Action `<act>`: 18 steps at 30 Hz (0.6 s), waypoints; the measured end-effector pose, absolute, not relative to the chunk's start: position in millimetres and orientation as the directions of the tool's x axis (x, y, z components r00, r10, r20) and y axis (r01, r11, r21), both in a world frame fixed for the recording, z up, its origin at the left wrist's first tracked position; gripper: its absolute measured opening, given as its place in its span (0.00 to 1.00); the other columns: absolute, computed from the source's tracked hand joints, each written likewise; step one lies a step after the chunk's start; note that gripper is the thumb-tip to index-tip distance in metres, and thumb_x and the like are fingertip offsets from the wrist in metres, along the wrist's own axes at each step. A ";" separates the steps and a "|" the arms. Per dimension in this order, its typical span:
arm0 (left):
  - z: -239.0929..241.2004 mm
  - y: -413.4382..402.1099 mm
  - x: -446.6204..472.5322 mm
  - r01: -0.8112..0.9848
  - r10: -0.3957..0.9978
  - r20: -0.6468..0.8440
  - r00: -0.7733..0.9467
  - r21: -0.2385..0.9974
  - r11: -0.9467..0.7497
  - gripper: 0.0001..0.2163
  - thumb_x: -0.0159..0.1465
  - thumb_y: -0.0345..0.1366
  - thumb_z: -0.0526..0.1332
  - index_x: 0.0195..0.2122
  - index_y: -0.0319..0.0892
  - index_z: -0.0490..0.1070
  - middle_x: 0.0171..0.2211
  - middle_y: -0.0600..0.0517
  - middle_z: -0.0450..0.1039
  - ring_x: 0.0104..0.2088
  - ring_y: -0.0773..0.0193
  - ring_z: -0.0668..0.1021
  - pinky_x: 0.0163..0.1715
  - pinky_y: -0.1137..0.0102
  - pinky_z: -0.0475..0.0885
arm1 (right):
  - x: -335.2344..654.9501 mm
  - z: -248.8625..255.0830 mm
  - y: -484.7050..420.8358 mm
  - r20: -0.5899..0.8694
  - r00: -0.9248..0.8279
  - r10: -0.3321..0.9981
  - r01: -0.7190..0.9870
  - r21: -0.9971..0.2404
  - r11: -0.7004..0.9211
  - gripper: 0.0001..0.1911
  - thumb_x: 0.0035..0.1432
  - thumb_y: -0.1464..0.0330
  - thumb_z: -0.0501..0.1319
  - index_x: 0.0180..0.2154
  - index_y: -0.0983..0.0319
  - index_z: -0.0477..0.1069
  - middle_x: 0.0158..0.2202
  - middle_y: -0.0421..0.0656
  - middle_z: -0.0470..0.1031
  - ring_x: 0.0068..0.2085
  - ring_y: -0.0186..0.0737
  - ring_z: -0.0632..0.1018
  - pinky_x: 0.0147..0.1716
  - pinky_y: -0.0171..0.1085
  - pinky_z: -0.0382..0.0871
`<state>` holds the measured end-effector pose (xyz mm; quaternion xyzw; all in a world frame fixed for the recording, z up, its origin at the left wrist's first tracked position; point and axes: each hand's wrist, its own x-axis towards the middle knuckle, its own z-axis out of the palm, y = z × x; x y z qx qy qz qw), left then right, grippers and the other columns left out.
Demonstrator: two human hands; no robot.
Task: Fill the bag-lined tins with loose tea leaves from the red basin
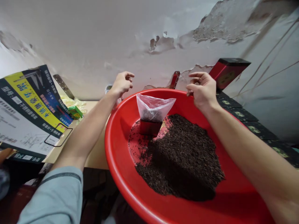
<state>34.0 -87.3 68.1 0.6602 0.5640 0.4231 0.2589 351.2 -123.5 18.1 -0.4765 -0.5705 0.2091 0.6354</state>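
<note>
A large red basin (112, 146) holds a heap of dark, dry tea leaves (184, 155). Inside it, towards the back left, stands a small dark-red box (150, 127) lined with a clear plastic bag (155, 107). The bag's mouth spreads wide above the box, and some leaves show through its lower part. My left hand (122, 84) hovers by the basin's back left rim, fingers loosely bent and holding nothing. Over the back right rim is my right hand (203, 90), its fingers partly curled and apart, with nothing visible in them. Neither hand touches the bag.
Several black-topped boxes (241, 114) line the right side, with a red box (227, 71) tilted above them. A printed carton (30, 115) and a green packet (75, 112) are on the left. Behind the basin, a red strip (174, 80) leans against the peeling wall (93, 40).
</note>
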 end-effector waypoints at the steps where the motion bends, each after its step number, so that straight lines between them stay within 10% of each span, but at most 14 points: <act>1: 63.7 -89.9 27.3 0.543 0.982 0.175 0.067 0.819 -0.183 0.31 0.52 0.18 0.66 0.58 0.40 0.74 0.50 0.45 0.78 0.32 0.69 0.77 0.27 0.75 0.67 | 354.4 13.7 -128.5 0.541 0.181 0.821 0.340 -0.818 0.463 0.25 0.51 0.74 0.64 0.52 0.59 0.74 0.36 0.39 0.69 0.28 0.31 0.69 0.26 0.36 0.72; 5: 31.6 -103.8 27.4 0.544 0.900 -0.096 0.426 0.822 -0.170 0.42 0.45 0.27 0.78 0.62 0.42 0.69 0.51 0.44 0.79 0.41 0.59 0.81 0.34 0.71 0.73 | 340.7 -7.3 -147.5 0.520 -0.323 0.791 0.705 -0.425 0.568 0.23 0.57 0.59 0.71 0.53 0.56 0.79 0.51 0.51 0.70 0.50 0.51 0.76 0.49 0.55 0.79; 9: 15.4 -103.8 48.9 0.571 0.914 0.100 0.394 0.753 -0.328 0.12 0.52 0.27 0.74 0.38 0.37 0.78 0.30 0.53 0.77 0.31 0.66 0.76 0.34 0.71 0.70 | 321.2 -9.0 -148.8 0.520 -0.444 0.730 0.802 -0.132 0.582 0.10 0.59 0.59 0.70 0.35 0.60 0.80 0.54 0.55 0.71 0.55 0.61 0.74 0.53 0.64 0.76; 14: 28.8 -94.2 19.4 0.408 0.943 0.259 0.208 0.853 -0.325 0.07 0.58 0.30 0.72 0.35 0.38 0.75 0.28 0.53 0.76 0.26 0.71 0.74 0.27 0.73 0.67 | 352.0 -7.0 -140.5 0.711 -0.098 0.696 0.690 -0.455 0.563 0.14 0.65 0.55 0.66 0.32 0.58 0.76 0.42 0.49 0.76 0.43 0.46 0.78 0.46 0.50 0.80; 18: 21.1 -93.5 -11.6 0.363 0.960 -0.067 0.271 0.931 -0.038 0.25 0.51 0.29 0.76 0.50 0.43 0.74 0.40 0.51 0.79 0.33 0.67 0.79 0.26 0.75 0.66 | 383.4 -26.7 -128.3 0.319 -0.129 0.939 0.349 -0.872 0.344 0.30 0.52 0.54 0.73 0.55 0.55 0.74 0.45 0.46 0.80 0.41 0.45 0.81 0.39 0.46 0.81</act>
